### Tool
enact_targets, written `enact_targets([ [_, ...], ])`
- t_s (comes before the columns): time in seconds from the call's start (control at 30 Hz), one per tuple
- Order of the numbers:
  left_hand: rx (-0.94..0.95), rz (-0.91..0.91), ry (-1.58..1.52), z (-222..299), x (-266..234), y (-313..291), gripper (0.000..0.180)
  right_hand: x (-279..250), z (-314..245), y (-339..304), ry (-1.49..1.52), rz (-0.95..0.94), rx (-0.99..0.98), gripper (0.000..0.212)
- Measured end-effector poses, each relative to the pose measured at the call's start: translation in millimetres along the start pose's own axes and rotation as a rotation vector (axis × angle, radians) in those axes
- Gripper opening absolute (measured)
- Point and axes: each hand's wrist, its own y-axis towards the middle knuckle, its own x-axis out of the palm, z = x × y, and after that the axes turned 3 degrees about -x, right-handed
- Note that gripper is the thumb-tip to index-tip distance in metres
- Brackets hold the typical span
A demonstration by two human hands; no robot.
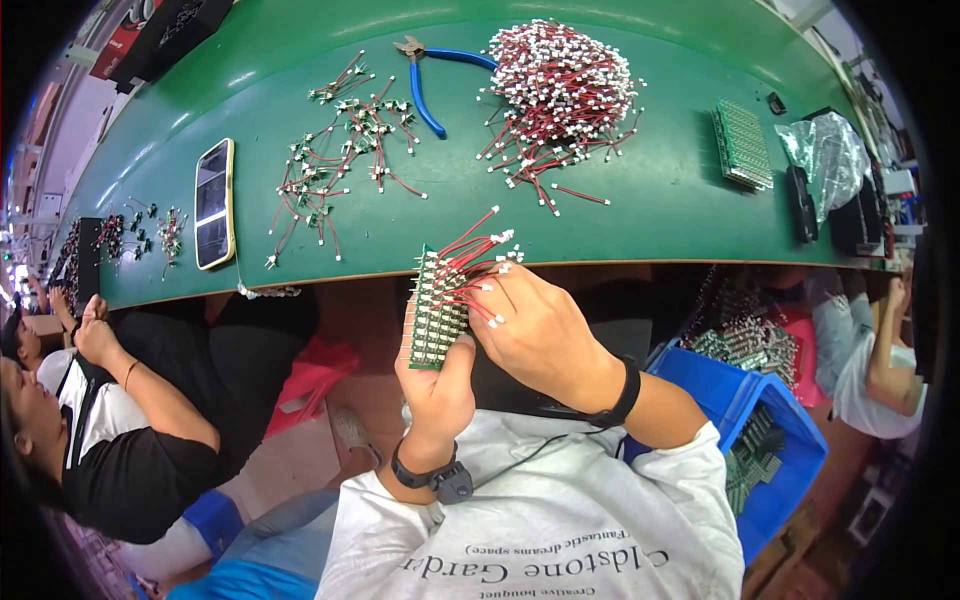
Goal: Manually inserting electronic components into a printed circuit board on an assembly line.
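Note:
My left hand point(437, 395) grips a green circuit board panel point(432, 335) with rows of small white parts, its thumb along the right edge. From the panel's upper part, short red wires with white plugs point(470, 250) fan out to the right. My right hand point(540, 325) is closed at the panel's upper right side, among these red wires. Its fingertips are partly hidden, and wire ends stick out around its fingers. Both hands are just off the near edge of the green table point(620, 225).
On the table are a heap of red wires with white plugs point(560, 90), blue-handled cutters point(425, 95), scattered small wired boards point(345, 140), a phone point(214, 205) and stacked green panels point(741, 145). A blue bin point(800, 450) stands at my right. Another person point(140, 400) sits at left.

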Motion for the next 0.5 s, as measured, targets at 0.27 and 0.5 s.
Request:
enact_targets([
  [0.27, 0.025, -0.025, -0.009, -1.4, -1.8, 0.7, 0.048, -1.6, -0.5, 2.1, 0.114, 0.092, 0.037, 0.02],
  [0.5, 0.014, -0.033, 0.005, -2.6, -0.6, -1.9, 0.051, 1.4, 2.5, 0.4, 0.146, 0.13, 0.023, 0.023],
])
